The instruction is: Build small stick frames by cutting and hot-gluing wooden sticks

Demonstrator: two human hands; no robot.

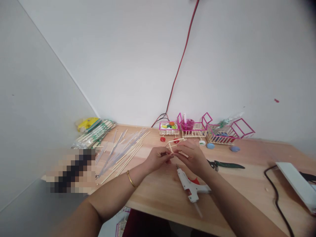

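Yellow packet (pixel 88 124): far off to the left of my fingers, beyond them, next to a wrapped stick bundle (pixel 100 131).
Loose pale sticks (pixel 129 154): left of my fingers, fanned across the wooden table (pixel 158 194) among clear strips.
Gold bracelet (pixel 130 178): on my left wrist, behind the fingers; that forearm slants in from the lower left.
Left hand (pixel 158 158): knuckles curled, thumb and forefinger closed together on the near end of the frame, back of the hand upward.
Pale stick frame (pixel 175 142): a small open outline at my fingertips, held between both hands above the table.
Glue gun (pixel 184 180): lying just below my fingertips, nozzle toward them, partly behind my right forearm.
Right hand (pixel 194 154): thumb and forefinger pinched on the frame's near corner, the other fingers loosely bent; the forearm comes in from the lower right.
Three miniature carts (pixel 195 130): standing in a row beyond my fingers and to the right.
Green-handled cutters (pixel 229 164): right of my right fingers, past the wrist.
White panel (pixel 296 184): well apart, far right of my fingers, beside a black cable (pixel 276 189).
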